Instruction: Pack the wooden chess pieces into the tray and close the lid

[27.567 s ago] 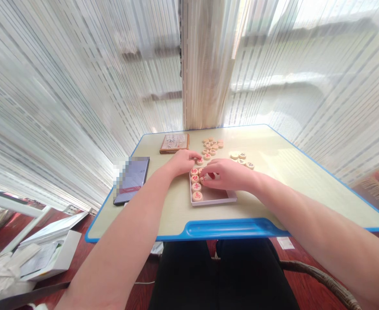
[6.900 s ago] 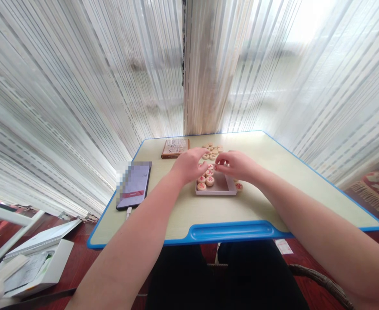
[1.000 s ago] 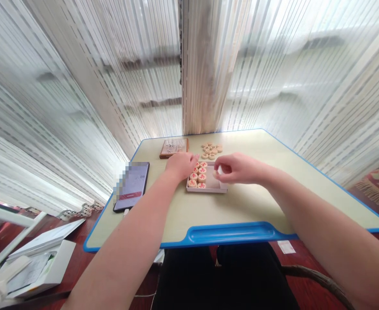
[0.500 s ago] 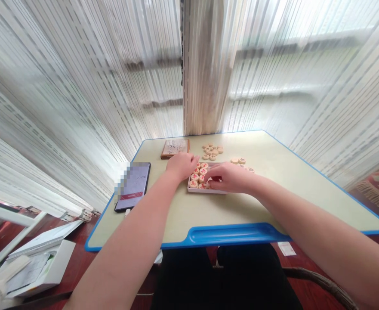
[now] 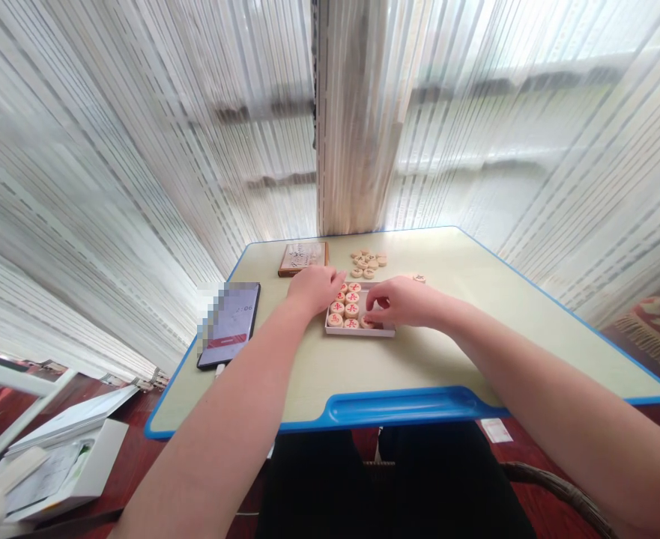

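Right hand [image 5: 389,301] is touching red-marked piece [image 5: 366,324] inside white box [image 5: 359,334], grip unclear.
Left hand [image 5: 319,287] is resting by box's far-left corner, can't tell if gripping; loose pieces [image 5: 372,265] are lying beyond box.

Bright daylight thru curtains [image 5: 222,150] (washed out upper rt), soft shadows on tbl [image 5: 318,374], wide-angle stretch nr edges.

In the centre, pale discs [image 5: 352,309] bear red characters. The cream tabletop [image 5: 447,359] is edged blue; the upper-left curtain [image 5: 138,112] is striped white.
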{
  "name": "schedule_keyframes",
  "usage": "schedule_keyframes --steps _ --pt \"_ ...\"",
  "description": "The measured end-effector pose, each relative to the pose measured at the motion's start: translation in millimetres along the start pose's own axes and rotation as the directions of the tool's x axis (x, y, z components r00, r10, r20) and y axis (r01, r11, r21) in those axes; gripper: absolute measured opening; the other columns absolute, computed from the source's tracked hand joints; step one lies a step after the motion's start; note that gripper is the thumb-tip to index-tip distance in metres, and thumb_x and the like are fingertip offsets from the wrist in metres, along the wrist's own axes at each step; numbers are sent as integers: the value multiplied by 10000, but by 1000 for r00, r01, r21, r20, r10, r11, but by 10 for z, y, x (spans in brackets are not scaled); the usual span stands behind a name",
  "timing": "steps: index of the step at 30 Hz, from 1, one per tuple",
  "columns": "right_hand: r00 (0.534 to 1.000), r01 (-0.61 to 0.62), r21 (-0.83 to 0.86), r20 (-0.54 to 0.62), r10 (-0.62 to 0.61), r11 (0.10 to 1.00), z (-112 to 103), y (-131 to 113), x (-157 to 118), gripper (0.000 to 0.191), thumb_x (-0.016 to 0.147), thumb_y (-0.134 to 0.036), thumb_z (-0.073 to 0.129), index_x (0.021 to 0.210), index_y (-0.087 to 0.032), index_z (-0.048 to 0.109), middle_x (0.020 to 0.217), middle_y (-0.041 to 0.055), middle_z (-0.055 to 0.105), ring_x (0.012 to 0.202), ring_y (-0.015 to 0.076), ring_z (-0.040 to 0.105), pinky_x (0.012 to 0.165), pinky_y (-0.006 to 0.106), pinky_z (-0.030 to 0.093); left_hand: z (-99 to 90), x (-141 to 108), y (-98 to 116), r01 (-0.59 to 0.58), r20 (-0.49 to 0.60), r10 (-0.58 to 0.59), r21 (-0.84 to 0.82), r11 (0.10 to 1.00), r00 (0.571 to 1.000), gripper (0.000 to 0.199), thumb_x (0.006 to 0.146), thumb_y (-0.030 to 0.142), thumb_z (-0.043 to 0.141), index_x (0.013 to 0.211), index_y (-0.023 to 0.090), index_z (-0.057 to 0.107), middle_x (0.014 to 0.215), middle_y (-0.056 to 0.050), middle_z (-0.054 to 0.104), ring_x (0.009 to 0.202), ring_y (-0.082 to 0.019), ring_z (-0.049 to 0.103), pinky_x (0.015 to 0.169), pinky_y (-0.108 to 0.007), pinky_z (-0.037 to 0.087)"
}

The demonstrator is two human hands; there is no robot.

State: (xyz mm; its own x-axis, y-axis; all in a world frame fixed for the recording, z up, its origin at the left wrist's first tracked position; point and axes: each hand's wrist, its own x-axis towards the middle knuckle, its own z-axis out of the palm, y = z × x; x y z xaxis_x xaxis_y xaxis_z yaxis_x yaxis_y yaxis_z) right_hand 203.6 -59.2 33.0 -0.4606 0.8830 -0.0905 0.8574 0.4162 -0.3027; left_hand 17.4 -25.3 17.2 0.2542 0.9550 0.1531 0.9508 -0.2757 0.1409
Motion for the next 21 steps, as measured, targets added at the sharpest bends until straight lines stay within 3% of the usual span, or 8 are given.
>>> schedule_keyframes --steps 5,10,21 --pt "996 -49 -116 -82 39 992 -36 4 1 215 759 -392 550 838 -247 687 785 18 665 668 158 550 557 260 315 22 10 -20 -24 -13 24 4 1000 1000 472 911 442 265 835 186 654 920 -104 692 876 -228 614 737 -313 447" --pt "997 -78 -171 -18 76 982 -48 -15 -26 329 699 -511 580 875 -252 682 772 26 658 702 183 569 570 262 335 40 24 -32 -25 -16 25 15 1000 1000 461 910 422 265 845 182 653 924 -99 693 877 -221 612 730 -305 445" --pt "994 -87 -162 -74 76 983 -3 -20 -19 213 710 -390 550 804 -240 667 750 15 669 668 166 567 535 258 322 56 38 -40 -36 -23 37 24 999 999 446 905 410 284 844 180 661 934 -98 696 891 -229 617 746 -318 457"
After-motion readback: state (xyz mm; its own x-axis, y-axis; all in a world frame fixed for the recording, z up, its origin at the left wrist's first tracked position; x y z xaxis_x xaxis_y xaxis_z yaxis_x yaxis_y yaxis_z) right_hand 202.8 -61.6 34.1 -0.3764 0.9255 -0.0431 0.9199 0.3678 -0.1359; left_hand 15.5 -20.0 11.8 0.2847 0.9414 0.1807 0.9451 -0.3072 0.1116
